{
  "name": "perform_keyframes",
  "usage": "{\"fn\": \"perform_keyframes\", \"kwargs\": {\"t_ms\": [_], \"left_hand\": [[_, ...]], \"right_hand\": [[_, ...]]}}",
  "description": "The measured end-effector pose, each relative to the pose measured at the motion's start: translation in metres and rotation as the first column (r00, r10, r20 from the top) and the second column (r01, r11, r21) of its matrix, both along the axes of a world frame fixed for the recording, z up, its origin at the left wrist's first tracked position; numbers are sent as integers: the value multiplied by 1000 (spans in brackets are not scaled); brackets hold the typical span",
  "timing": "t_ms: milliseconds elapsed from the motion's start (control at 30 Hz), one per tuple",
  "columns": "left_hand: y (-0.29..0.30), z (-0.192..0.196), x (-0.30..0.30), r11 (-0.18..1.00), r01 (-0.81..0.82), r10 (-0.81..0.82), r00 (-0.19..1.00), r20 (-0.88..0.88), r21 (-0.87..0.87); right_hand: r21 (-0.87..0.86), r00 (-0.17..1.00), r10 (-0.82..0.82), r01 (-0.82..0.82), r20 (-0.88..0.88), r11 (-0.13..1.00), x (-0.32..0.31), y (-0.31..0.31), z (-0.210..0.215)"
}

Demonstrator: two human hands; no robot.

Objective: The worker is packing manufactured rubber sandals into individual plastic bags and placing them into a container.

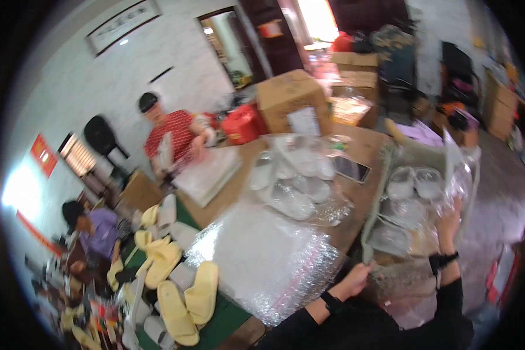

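Note:
A large woven sack (367,224) stands gaping at my right, beside the table, with several pairs of light slippers (413,182) in clear plastic inside it. My left hand (354,280) is closed on the sack's near rim. On the sack's right side, my right hand (448,220) touches a clear plastic bag (458,172) that sticks up there; its fingers are blurred and partly hidden by the film. Wrapped slippers (294,198) lie in a heap on the table, next to a stack of clear bubble-wrap bags (262,251).
Yellow slippers (178,306) and grey ones cover the green tabletop at left. A phone (352,169) lies near the table's right edge. A cardboard box (291,102) and a red bag (242,123) stand at the back. Two people (172,131) work across the table and at far left.

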State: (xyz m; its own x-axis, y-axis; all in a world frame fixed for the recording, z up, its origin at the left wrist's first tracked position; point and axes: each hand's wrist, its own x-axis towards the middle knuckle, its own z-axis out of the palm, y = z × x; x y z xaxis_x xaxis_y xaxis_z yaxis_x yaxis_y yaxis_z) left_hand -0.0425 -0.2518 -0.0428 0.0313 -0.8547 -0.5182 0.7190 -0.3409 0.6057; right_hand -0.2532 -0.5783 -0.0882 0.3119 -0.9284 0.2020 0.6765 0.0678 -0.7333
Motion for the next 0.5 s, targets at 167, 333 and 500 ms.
{"fn": "perform_keyframes", "kwargs": {"t_ms": [167,333,500], "left_hand": [[10,40,-8,999,-22,23,999,45,-27],[22,47,-12,991,135,-133,977,169,-4],[13,39,-6,972,235,-222,947,234,-30]], "right_hand": [[-808,215,-819,160,-532,567,44,64,79],[-795,45,-808,155,-588,587,27,7,13],[-763,262,-799,245,-541,598,-16,-55,-45]]}}
